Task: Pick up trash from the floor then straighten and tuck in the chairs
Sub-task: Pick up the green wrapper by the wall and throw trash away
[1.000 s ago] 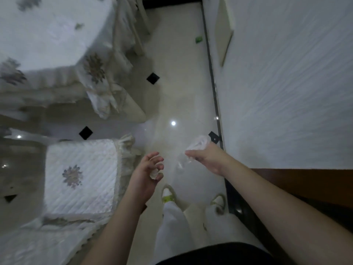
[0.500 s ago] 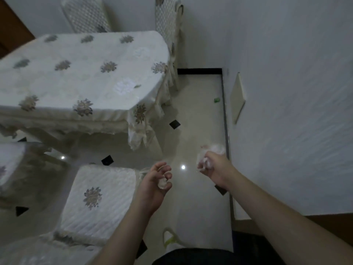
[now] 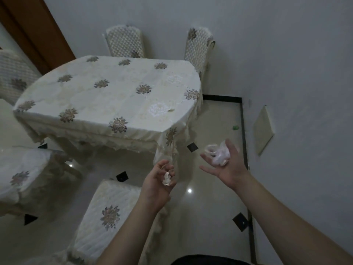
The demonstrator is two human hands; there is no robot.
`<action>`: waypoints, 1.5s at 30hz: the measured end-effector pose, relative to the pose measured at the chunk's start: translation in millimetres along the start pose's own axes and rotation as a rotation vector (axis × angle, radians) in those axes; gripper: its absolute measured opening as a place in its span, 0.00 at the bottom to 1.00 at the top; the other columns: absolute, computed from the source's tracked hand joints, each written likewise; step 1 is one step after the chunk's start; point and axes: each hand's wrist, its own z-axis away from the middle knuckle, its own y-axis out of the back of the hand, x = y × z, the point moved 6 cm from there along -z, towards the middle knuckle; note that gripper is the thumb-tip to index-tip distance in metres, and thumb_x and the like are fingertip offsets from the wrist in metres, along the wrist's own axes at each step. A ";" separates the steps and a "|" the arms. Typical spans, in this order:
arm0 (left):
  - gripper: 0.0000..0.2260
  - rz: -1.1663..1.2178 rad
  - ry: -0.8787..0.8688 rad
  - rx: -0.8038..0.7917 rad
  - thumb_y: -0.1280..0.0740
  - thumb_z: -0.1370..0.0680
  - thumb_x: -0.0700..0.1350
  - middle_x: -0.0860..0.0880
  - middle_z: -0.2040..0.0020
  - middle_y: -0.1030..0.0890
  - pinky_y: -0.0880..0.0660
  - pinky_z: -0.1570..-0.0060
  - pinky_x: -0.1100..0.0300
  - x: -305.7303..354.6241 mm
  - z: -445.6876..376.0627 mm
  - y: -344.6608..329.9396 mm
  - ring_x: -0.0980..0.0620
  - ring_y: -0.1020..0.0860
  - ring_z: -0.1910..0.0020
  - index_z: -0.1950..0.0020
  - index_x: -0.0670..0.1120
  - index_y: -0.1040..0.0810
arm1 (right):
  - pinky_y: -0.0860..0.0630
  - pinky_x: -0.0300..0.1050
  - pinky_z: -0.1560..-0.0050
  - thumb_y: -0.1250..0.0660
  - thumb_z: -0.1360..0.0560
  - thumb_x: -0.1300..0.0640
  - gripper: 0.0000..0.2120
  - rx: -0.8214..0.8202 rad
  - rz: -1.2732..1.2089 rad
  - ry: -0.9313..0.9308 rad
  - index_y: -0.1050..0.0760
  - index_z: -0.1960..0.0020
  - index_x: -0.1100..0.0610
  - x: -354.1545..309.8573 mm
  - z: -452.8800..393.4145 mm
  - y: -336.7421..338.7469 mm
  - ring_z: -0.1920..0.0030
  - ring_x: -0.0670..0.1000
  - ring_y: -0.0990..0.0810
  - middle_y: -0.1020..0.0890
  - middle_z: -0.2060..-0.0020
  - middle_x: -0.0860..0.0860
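Note:
My left hand (image 3: 158,186) curls around a small crumpled white paper scrap (image 3: 166,179), held over the floor by the table's corner. My right hand (image 3: 227,167) is palm up with fingers spread, and a crumpled clear plastic wrapper (image 3: 219,154) rests on its fingers. A small green piece of trash (image 3: 236,127) lies on the floor by the wall, beyond my right hand. A chair with a cream flowered seat cover (image 3: 108,213) stands pulled out below my left arm. Another chair seat (image 3: 21,175) sits at the left.
A table with a cream flowered cloth (image 3: 107,96) fills the middle. Two chairs (image 3: 125,43) (image 3: 198,48) stand at its far side and one (image 3: 13,73) at the far left. A pale panel (image 3: 263,129) leans on the right wall. The shiny tiled floor (image 3: 206,217) runs along the wall.
The view has risen from the floor to the table and far chairs. My right hand has opened from a grip on the wrapper to a spread palm. My left hand keeps its scrap.

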 end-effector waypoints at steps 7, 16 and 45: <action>0.12 0.068 -0.026 0.024 0.41 0.33 0.34 0.47 0.62 0.28 0.35 0.73 0.62 26.9 -48.4 2.1 0.51 0.29 0.66 0.53 0.44 0.27 | 0.19 0.37 0.63 0.34 0.28 0.68 0.09 0.049 -0.005 0.115 0.28 0.49 0.64 -16.1 -42.3 -14.6 0.58 0.52 0.16 0.19 0.52 0.61; 0.11 0.020 -0.041 0.103 0.40 0.33 0.35 0.47 0.63 0.27 0.34 0.74 0.62 36.9 -141.5 -41.5 0.51 0.29 0.68 0.53 0.44 0.27 | 0.34 0.33 0.72 0.19 0.43 0.49 0.26 -0.049 0.130 0.080 0.28 0.52 0.54 -65.3 -139.6 -9.1 0.72 0.42 0.31 0.28 0.68 0.48; 0.05 -0.686 -0.090 0.437 0.39 0.20 0.41 0.43 0.51 0.23 0.30 0.62 0.60 137.3 -430.5 -45.5 0.51 0.24 0.62 0.45 0.44 0.26 | 0.42 0.34 0.80 0.44 0.40 0.20 0.34 0.000 0.209 -0.356 0.35 0.68 0.53 -143.9 -434.2 -65.2 0.78 0.46 0.38 0.35 0.76 0.49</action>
